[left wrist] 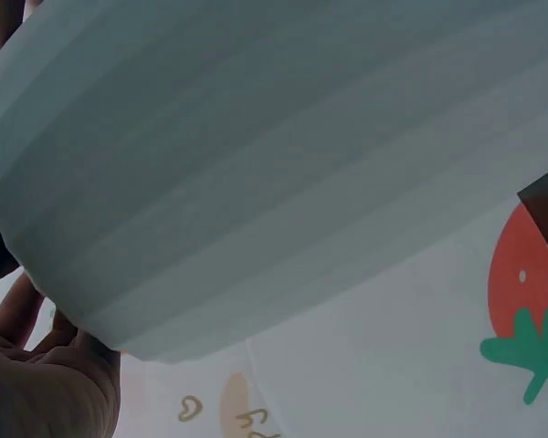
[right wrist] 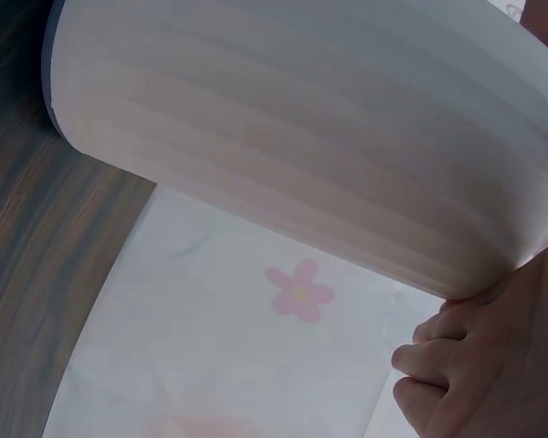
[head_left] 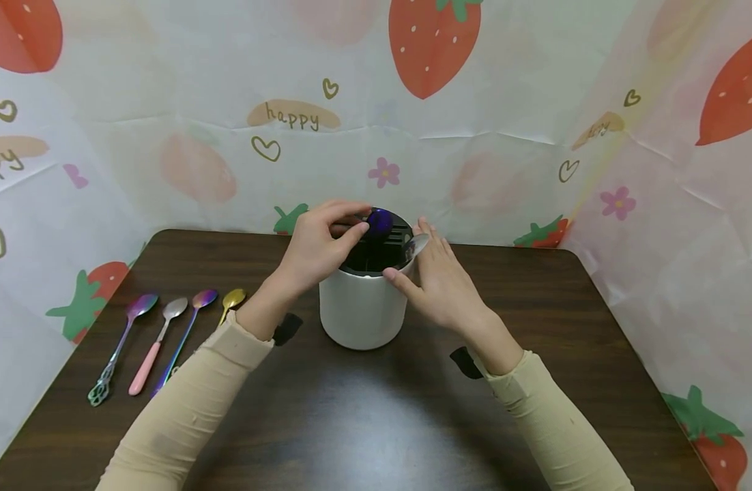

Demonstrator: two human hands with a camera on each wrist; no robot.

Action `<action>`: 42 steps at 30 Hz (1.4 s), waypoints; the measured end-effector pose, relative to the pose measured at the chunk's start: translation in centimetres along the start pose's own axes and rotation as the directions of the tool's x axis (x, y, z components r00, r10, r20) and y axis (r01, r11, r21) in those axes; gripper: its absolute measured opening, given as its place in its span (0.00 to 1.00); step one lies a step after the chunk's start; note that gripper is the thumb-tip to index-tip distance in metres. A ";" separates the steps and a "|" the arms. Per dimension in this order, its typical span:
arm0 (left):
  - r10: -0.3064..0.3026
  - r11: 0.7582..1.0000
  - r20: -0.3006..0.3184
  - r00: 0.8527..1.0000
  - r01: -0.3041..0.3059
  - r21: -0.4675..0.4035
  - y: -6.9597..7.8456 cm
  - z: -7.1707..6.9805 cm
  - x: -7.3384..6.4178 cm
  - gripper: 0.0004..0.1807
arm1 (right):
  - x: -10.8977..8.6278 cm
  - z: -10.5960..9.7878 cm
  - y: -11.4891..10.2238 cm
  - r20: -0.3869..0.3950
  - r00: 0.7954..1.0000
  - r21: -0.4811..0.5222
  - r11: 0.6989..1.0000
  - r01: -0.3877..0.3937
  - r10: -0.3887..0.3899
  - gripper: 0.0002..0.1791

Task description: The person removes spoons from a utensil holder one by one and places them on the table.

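Observation:
A white round utensil holder [head_left: 364, 314] with a black slotted top [head_left: 402, 232] stands on the table, ribbed along its side in the right wrist view. Over its opening, my left hand [head_left: 321, 239] pinches a dark blue-purple spoon [head_left: 379, 222] by its bowl; the handle is hard to make out against the black insert. My right hand [head_left: 440, 283] lies along the holder's right side, fingers extended, thumb at the front rim. A silver spoon [head_left: 415, 247] leans out of the holder beside that thumb. The holder's wall hides most of the left fingers in the left wrist view.
Left of the holder lie a purple-green ornate spoon [head_left: 119, 348], a pink-handled spoon [head_left: 150, 358], a rainbow spoon [head_left: 188, 334] and a gold spoon [head_left: 231, 300], partly covered by my left sleeve. A strawberry-print sheet [head_left: 339, 157] rises behind the dark wooden table [head_left: 376, 436].

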State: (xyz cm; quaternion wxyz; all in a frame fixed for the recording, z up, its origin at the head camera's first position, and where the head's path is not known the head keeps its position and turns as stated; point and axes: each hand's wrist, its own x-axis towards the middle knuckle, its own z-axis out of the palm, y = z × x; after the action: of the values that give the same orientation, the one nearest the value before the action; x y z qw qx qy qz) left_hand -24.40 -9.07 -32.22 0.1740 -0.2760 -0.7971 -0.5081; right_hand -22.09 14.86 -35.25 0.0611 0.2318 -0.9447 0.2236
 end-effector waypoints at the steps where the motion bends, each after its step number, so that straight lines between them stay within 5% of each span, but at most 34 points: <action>1: -0.003 1.000 0.003 1.000 0.003 0.009 0.0 0.1 0.1 0.16 | 0.0 0.0 0.0 0.003 1.000 0.000 1.000 -0.001 0.001 0.56; 11: -0.031 0.998 0.023 0.999 0.029 0.048 0.0 0.5 1.1 0.14 | 0.0 0.0 0.0 0.004 1.000 -0.006 1.000 -0.003 0.003 0.57; 29: -0.164 0.977 0.107 0.981 0.177 -0.121 0.1 -0.2 0.7 0.13 | -0.1 0.0 -0.1 0.011 1.000 0.015 1.000 -0.012 0.012 0.57; 42: -0.165 0.938 -0.013 0.986 0.153 -0.310 0.8 -1.2 -0.2 0.14 | 0.0 0.0 -0.2 0.000 1.000 0.007 1.000 -0.009 0.009 0.57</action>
State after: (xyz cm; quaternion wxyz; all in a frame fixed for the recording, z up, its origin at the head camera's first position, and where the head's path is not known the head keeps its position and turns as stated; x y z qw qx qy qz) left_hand -23.75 -9.97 -31.26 0.1028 -0.2245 -0.7242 -0.6439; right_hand -21.97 14.66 -35.17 0.0592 0.2278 -0.9450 0.2273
